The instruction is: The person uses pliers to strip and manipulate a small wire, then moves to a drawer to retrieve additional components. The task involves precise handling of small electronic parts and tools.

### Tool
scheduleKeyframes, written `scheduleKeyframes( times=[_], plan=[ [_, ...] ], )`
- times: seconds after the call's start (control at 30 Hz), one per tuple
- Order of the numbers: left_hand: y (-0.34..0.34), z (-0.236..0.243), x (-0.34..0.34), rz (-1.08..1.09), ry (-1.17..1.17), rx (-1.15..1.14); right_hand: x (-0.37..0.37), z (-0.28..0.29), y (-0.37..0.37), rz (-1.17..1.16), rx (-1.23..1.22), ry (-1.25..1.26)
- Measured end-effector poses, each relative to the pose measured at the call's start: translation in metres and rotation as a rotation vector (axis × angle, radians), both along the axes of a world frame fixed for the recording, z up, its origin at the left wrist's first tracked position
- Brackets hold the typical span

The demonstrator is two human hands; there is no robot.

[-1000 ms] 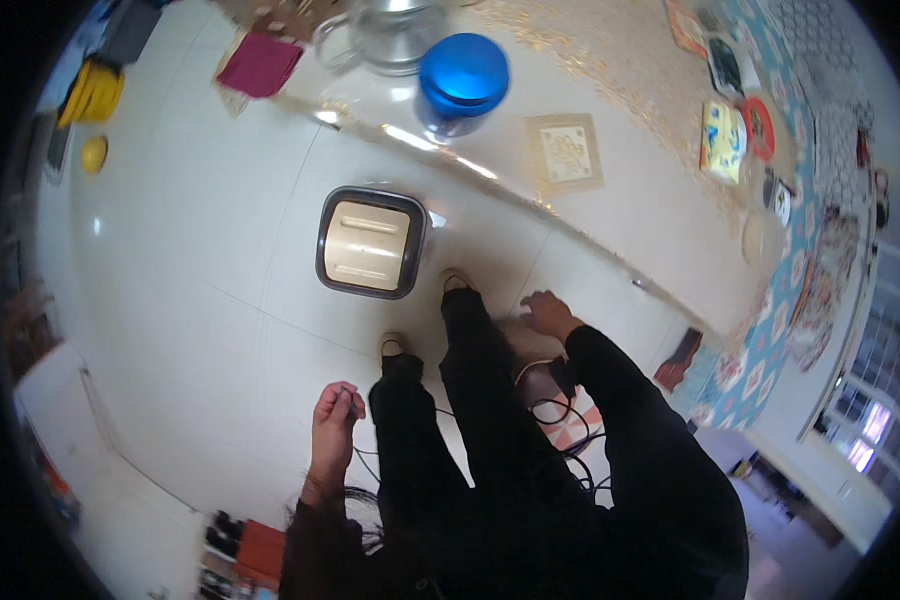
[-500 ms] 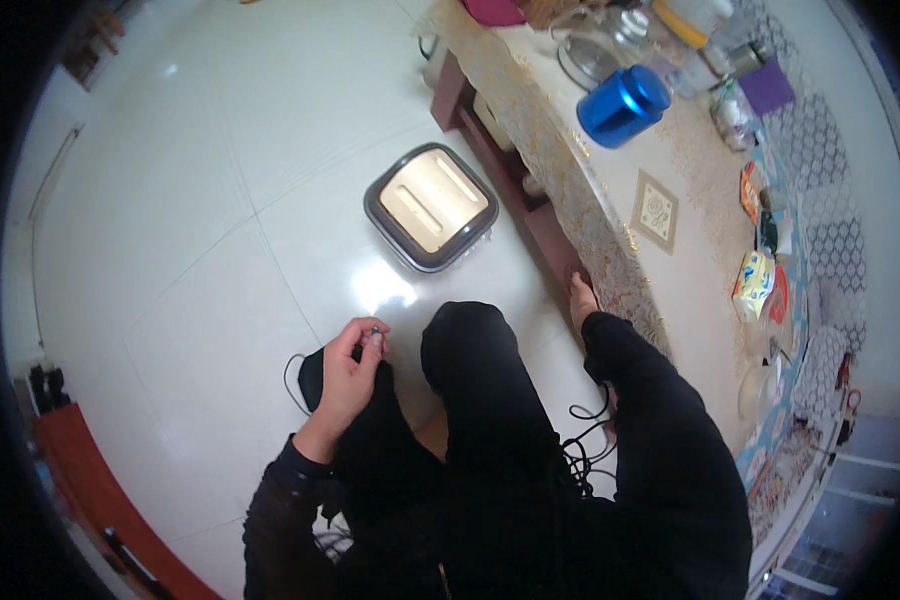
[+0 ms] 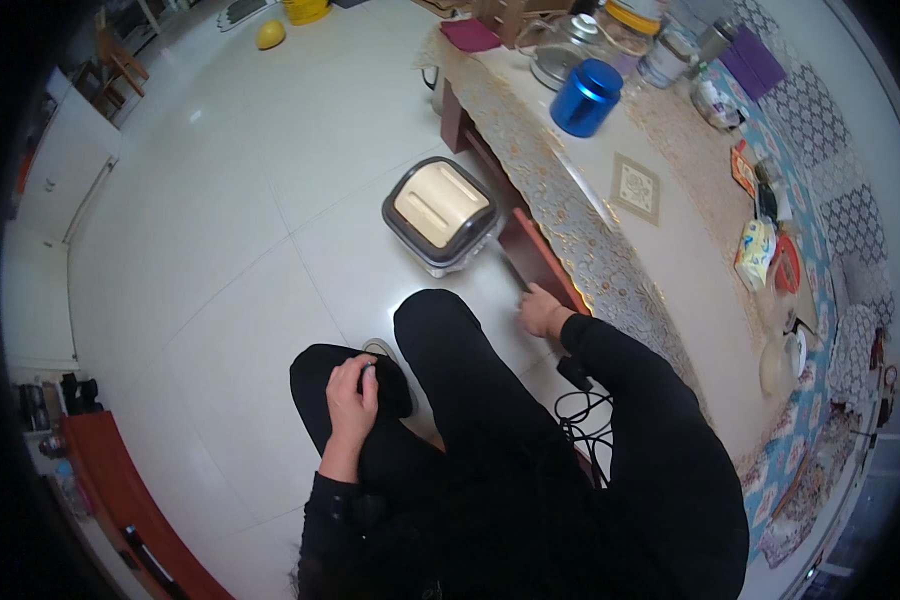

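I crouch on a white tiled floor in black clothes. My left hand [image 3: 350, 398] lies curled on my bent left leg, beside a grey slipper [image 3: 378, 350]. My right hand [image 3: 542, 310] is closed and pressed against the red-brown wooden rail [image 3: 530, 250] under the long table. A thin dark line runs from that hand toward a boxy grey appliance [image 3: 440, 212] with a cream top, which stands on the floor just ahead. A black plug block [image 3: 573, 372] and a tangle of black cable [image 3: 580, 425] lie by my right forearm.
The long table [image 3: 670, 270] carries a blue canister [image 3: 585, 97], a glass lid, jars, a square coaster and packets. A red-brown cabinet [image 3: 120, 490] stands at the lower left. A yellow object [image 3: 270, 35] lies on the far floor.
My left hand has dropped from in front of my knee onto my leg. My right hand has slid forward along the rail toward the appliance. The view has swung left.
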State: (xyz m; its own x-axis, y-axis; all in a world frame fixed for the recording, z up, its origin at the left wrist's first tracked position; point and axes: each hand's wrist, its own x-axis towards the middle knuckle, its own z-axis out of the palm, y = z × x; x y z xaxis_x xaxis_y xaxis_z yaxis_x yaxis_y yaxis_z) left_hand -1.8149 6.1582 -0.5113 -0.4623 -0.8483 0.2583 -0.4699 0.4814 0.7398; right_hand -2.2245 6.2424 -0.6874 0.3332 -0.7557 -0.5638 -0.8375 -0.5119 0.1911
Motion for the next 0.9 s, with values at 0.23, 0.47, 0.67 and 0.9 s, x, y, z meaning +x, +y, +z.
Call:
scheduleKeyframes(
  times=[0.23,0.47,0.67,0.9],
  plan=[
    [-0.005,-0.009,-0.026,-0.118,-0.025,-0.019,0.014,0.098,0.016,-0.657,-0.533,-1.003],
    [0.000,-0.013,-0.033,-0.090,-0.064,0.031,-0.070,0.102,0.085,-1.247,-0.610,-0.774],
    [0.001,-0.016,-0.038,-0.073,-0.085,0.014,-0.072,0.073,0.125,-1.085,-0.422,-0.548],
    [0.000,-0.021,-0.045,-0.087,-0.118,-0.024,-0.057,0.056,0.141,-1.054,-0.444,-0.454]
  ],
)
